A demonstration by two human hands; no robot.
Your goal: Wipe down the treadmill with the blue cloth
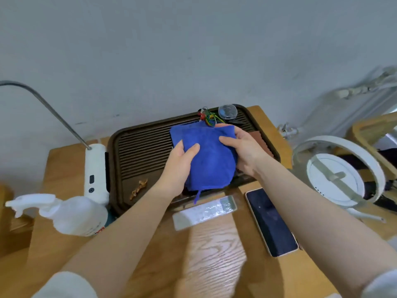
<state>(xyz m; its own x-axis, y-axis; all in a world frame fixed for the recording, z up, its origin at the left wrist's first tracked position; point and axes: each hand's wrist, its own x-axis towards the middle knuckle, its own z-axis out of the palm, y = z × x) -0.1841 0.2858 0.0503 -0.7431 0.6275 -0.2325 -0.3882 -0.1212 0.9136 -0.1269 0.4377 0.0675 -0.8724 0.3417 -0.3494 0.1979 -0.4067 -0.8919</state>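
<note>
- Both hands hold a blue cloth above a dark brown slatted tea tray at the back of a wooden table.
- Left hand grips the cloth's left edge, thumb on top, fingers hidden beneath.
- Right hand grips the cloth's right edge, thumb on top, fingers curled around the far corner.
- A small loop tag hangs from the cloth's near edge.
- An upturned glass cup and a colourful knotted charm lie at the tray's far right corner.
- A white electric water dispenser with a curved metal spout stands against the tray's left edge.
- A white pump bottle sits at the table's left edge.
- A plastic-wrapped remote lies just in front of the tray; a dark-screened phone lies to its right.
- A white ring-shaped appliance stands off the table's right edge.
</note>
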